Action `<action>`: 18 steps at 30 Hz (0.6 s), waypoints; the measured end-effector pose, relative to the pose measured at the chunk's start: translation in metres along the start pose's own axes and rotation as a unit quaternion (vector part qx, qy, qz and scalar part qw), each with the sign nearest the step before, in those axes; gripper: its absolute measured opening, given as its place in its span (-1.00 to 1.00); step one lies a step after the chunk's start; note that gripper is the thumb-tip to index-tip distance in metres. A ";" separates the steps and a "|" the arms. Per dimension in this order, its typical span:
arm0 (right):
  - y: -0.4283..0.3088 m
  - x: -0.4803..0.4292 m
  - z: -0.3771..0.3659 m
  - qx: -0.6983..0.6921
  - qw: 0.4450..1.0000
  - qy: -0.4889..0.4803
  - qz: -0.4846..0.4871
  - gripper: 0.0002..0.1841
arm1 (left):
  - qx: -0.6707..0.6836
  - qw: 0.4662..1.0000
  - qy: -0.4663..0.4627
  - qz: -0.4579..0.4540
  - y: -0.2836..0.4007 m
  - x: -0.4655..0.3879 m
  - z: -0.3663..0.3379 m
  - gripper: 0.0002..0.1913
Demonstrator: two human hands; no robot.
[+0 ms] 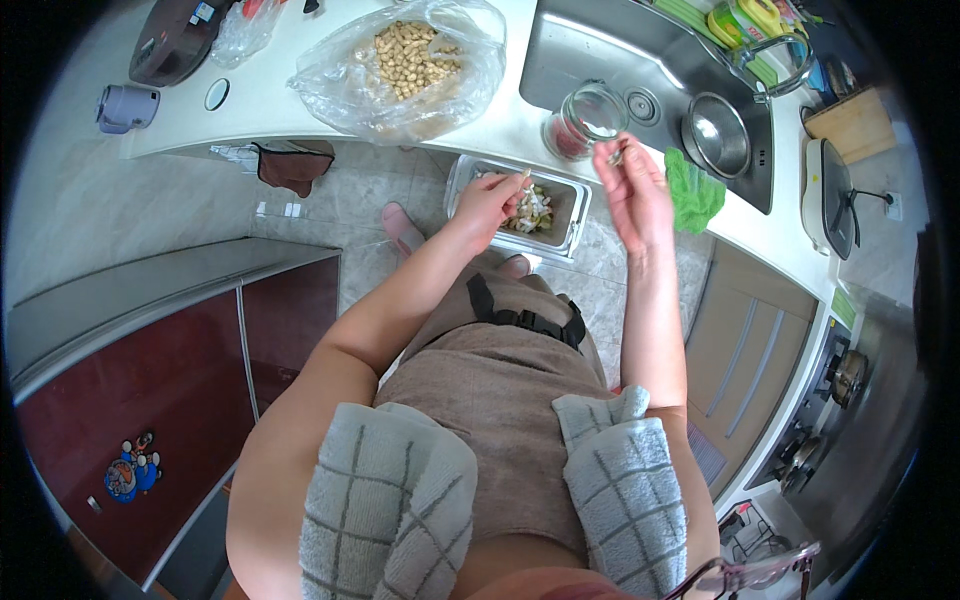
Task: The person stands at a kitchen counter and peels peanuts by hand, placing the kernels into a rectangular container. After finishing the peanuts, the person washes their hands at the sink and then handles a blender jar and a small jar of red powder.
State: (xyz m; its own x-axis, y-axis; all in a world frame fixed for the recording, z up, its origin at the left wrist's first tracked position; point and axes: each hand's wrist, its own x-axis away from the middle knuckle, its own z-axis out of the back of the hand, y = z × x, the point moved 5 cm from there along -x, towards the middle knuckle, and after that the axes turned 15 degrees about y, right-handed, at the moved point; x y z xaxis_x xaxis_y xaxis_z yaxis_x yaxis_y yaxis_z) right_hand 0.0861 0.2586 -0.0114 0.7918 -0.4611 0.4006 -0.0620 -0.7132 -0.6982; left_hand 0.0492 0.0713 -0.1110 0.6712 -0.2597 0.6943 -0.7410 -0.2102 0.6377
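Observation:
My left hand (486, 208) pinches a pale piece of peanut shell (526, 174) between thumb and fingertips, over an open waste bin (577, 225). Shells and other scraps (538, 214) lie inside that bin. To the right, my right hand (637, 191) is raised at the counter's edge, its curled fingers around a small peanut piece (616, 156); shell or kernel, I cannot tell. Just behind those fingers stands an open glass jar (581, 131) with reddish kernels low inside. A clear plastic bag (330, 86) of unshelled peanuts (412, 60) rests on the counter, back left.
Behind the jar is a steel sink (577, 45) with a metal bowl (716, 135) and a faucet (795, 75). A green cloth (691, 191) hangs over the front edge. A round lid (217, 94) and a purple appliance (129, 109) are at left. Burners (840, 375) line the right.

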 end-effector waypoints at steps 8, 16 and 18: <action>-0.051 -0.025 -0.041 0.533 0.738 0.049 0.410 -0.80 | -0.031 0.999 -0.013 -0.006 -0.007 -0.006 0.006 -0.76; -0.038 -0.038 -0.014 0.263 0.944 0.101 0.172 -0.74 | -0.061 0.998 -0.006 -0.014 -0.004 -0.006 0.012 -0.73; -0.035 -0.040 -0.011 0.222 0.961 0.103 0.132 -0.72 | -0.093 0.995 -0.012 -0.042 0.001 -0.005 0.010 -0.72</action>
State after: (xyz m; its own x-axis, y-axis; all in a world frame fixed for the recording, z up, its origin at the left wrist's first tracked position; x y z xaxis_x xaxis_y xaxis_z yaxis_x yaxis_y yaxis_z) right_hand 0.0494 0.2964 0.0038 0.6449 -0.7215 0.2521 0.0581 -0.2826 -0.9575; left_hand 0.0450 0.0624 -0.1171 0.7283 -0.2722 0.6289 -0.6642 -0.0548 0.7455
